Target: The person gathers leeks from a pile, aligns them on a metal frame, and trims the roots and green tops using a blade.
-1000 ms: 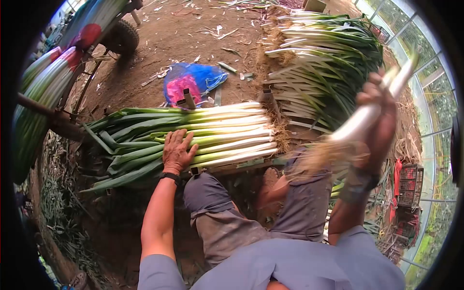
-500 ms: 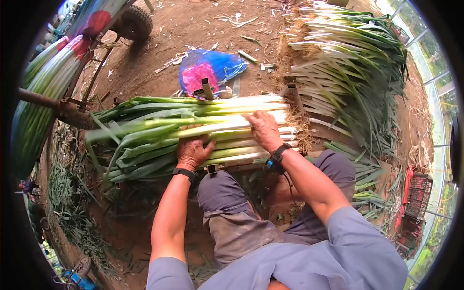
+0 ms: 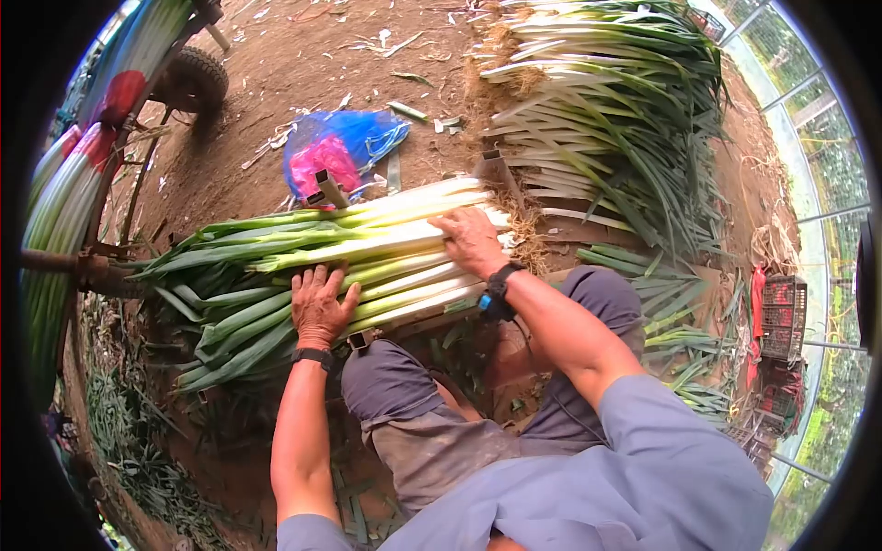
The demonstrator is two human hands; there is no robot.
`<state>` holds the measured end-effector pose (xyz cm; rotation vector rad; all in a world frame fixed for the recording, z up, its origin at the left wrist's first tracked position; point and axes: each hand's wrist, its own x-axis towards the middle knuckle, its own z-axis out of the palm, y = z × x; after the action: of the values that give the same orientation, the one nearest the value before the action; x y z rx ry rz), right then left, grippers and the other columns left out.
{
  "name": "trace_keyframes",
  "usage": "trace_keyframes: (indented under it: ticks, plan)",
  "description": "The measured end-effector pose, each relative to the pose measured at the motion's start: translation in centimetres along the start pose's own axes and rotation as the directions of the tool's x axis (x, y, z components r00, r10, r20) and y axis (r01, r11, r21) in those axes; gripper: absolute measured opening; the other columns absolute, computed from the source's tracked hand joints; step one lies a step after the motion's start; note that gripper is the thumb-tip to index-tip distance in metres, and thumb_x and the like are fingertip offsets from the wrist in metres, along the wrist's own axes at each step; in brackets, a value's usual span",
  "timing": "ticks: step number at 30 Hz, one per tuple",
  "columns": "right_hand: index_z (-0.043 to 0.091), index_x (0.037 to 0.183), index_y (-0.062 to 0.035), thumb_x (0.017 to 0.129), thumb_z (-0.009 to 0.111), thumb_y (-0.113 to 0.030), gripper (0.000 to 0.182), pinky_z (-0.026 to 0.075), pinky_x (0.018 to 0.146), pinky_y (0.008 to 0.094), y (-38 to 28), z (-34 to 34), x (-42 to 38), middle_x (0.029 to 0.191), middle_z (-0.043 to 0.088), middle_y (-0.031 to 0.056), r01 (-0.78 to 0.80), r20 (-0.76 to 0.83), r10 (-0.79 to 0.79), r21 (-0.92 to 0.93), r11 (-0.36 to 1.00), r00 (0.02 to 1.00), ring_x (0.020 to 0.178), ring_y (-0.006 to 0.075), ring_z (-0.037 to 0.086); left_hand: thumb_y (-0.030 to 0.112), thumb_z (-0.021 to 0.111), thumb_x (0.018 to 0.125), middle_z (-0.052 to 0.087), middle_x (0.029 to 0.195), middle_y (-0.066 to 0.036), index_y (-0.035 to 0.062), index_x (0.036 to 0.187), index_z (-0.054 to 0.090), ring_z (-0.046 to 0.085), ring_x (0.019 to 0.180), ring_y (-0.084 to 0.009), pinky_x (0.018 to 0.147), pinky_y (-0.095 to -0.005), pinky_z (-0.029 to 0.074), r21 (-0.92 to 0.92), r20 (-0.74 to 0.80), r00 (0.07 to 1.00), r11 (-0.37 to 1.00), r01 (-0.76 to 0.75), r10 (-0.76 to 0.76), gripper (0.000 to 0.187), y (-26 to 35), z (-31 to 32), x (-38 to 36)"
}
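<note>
A bundle of leeks (image 3: 276, 241) lies across a low metal frame before my knees, leaves to the left and white stalks with fringed roots (image 3: 525, 225) to the right. My left hand (image 3: 321, 305) rests on the near side of the bundle, where stalks turn green, fingers spread. My right hand (image 3: 472, 241) is on the white stalks close to the roots, its fingers curled over a leek; its palm side is hidden. Metal posts (image 3: 331, 190) of the frame stand up beside the bundle.
A big pile of leeks (image 3: 606, 119) lies beyond on the right. Blue and pink netting (image 3: 335, 151) sits on the soil. Tied leeks (image 3: 69, 197) hang on a wheeled cart at left. Leaf scraps (image 3: 138, 441) cover the ground. Crates (image 3: 783, 317) stand at right.
My left hand has come out from under a leek and now lies spread on the bundle. The blurred leek has settled on top. My right hand stays on the white stalks. The view has shifted.
</note>
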<state>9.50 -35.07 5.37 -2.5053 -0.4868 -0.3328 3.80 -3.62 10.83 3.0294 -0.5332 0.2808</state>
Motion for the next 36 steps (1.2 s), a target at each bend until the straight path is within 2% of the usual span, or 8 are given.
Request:
trace_keyframes:
  ticks: [6, 8, 14, 22, 25, 28, 32, 36]
  plan:
    - [0.064, 0.135, -0.0178, 0.086, 0.062, -0.026, 0.049, 0.039, 0.109, 0.0440, 2.9, -1.9, -0.1, 0.132, 0.063, 0.0104, 0.022, 0.260, -0.037, 0.060, 0.998, 0.965, 0.124, 0.0311, 0.055, 0.045, 0.066, 0.087, 0.066, 0.117, -0.014, 0.0160, 0.128, 0.069, 0.058, 0.105, -0.0320, 0.095, -0.0464, 0.042, 0.039, -0.188, 0.979, 0.997, -0.070, 0.077, 0.051, -0.9, 1.9, -0.6]
    - [0.064, 0.136, -0.0176, 0.096, 0.057, -0.045, 0.049, 0.033, 0.114, 0.0485, 2.1, -2.4, -0.8, 0.135, 0.061, 0.0109, -0.045, 0.293, 0.035, 0.027, 0.999, 0.956, 0.130, 0.0300, 0.052, 0.045, 0.066, 0.087, 0.065, 0.115, -0.014, 0.0157, 0.129, 0.069, 0.058, 0.106, -0.0319, 0.095, -0.0468, 0.042, -0.053, -0.050, 0.999, 0.999, 0.007, -0.010, 0.051, -0.3, 0.6, -0.2]
    - [0.071, 0.119, -0.0179, 0.095, 0.061, -0.033, 0.030, 0.028, 0.116, 0.0497, -0.8, 0.9, -3.1, 0.119, 0.064, 0.0069, -0.227, -0.127, 0.216, -0.077, 0.971, 0.968, 0.121, 0.0248, 0.055, 0.040, 0.071, 0.086, 0.064, 0.118, -0.013, 0.0117, 0.119, 0.071, 0.058, 0.110, -0.0330, 0.100, -0.0485, 0.043, -0.078, -0.101, 0.995, 0.997, -0.012, 0.004, 0.043, -0.1, -0.2, -0.4]
    - [0.074, 0.112, -0.0171, 0.095, 0.061, -0.030, 0.025, 0.026, 0.117, 0.0486, -0.4, 1.1, -3.3, 0.115, 0.063, 0.0059, -0.248, -0.108, 0.250, 0.034, 0.968, 0.962, 0.119, 0.0236, 0.055, 0.035, 0.069, 0.090, 0.064, 0.122, -0.012, 0.0091, 0.116, 0.069, 0.053, 0.127, -0.0303, 0.118, -0.0499, 0.030, -0.034, -0.219, 0.972, 0.994, -0.100, 0.090, 0.037, 0.4, -3.3, 4.6]
    - [0.074, 0.110, -0.0177, 0.095, 0.061, -0.029, 0.023, 0.026, 0.117, 0.0485, -0.3, 0.8, -3.2, 0.111, 0.062, 0.0049, -0.246, -0.093, 0.252, 0.078, 0.966, 0.963, 0.118, 0.0234, 0.055, 0.042, 0.065, 0.092, 0.064, 0.120, -0.013, 0.0122, 0.114, 0.071, 0.054, 0.126, -0.0312, 0.122, -0.0518, 0.021, -0.055, -0.049, 0.994, 0.993, -0.102, 0.100, 0.038, -1.5, -0.6, 7.5]
    - [0.074, 0.110, -0.0181, 0.095, 0.061, -0.028, 0.023, 0.027, 0.117, 0.0489, -0.2, 0.8, -3.1, 0.111, 0.063, 0.0047, -0.234, -0.099, 0.238, 0.052, 0.971, 0.966, 0.117, 0.0234, 0.055, 0.042, 0.066, 0.091, 0.063, 0.108, -0.013, 0.0124, 0.106, 0.071, 0.059, 0.111, -0.0323, 0.114, -0.0509, 0.032, -0.026, 0.129, 0.990, 0.999, -0.047, 0.050, 0.034, -1.6, -1.7, 7.9]
    - [0.074, 0.107, -0.0189, 0.093, 0.064, -0.027, 0.020, 0.029, 0.115, 0.0489, -0.1, 0.9, -3.0, 0.108, 0.063, 0.0048, -0.224, -0.092, 0.227, 0.041, 0.974, 0.969, 0.115, 0.0238, 0.056, 0.034, 0.070, 0.088, 0.060, 0.098, -0.012, 0.0112, 0.099, 0.070, 0.059, 0.094, -0.0322, 0.087, -0.0461, 0.045, -0.105, 0.031, 0.999, 0.994, 0.042, -0.039, 0.026, 0.1, -1.9, 4.2]
    - [0.075, 0.106, -0.0194, 0.092, 0.064, -0.027, 0.019, 0.029, 0.114, 0.0485, 0.0, 0.9, -2.7, 0.106, 0.064, 0.0053, -0.223, -0.106, 0.223, 0.016, 0.975, 0.969, 0.115, 0.0239, 0.057, 0.036, 0.067, 0.089, 0.063, 0.105, -0.012, 0.0090, 0.114, 0.068, 0.059, 0.101, -0.0314, 0.095, -0.0456, 0.043, -0.066, -0.084, 0.996, 0.998, 0.026, -0.031, 0.037, 0.9, -0.8, 2.6]
